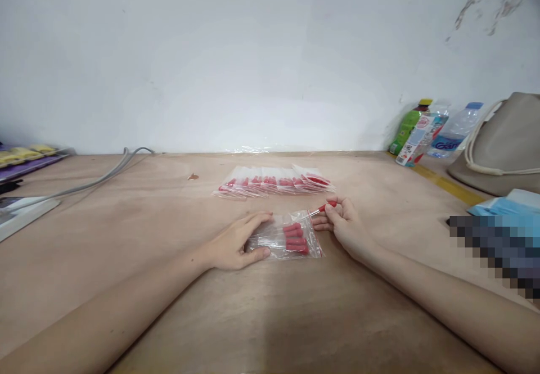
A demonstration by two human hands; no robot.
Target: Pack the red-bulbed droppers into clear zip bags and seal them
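Note:
A small clear zip bag (pixel 287 240) with several red capped pieces inside lies on the wooden table (pixel 270 306) in front of me. My left hand (pixel 238 243) rests on the bag's left end, thumb and fingers pinching its edge. At the bag's open right end, my right hand (pixel 341 223) pinches one red-tipped piece (pixel 325 208) with a thin metal end. Behind them lies a row of several filled clear bags (pixel 274 183) with red pieces.
Bottles (pixel 422 132) stand at the back right against the white wall, beside a beige bag (pixel 506 149). A blue packet (pixel 506 202) and a blurred patch lie at the right. A grey cable (pixel 97 180), a white board and a tray of yellow items (pixel 25 154) sit at the left.

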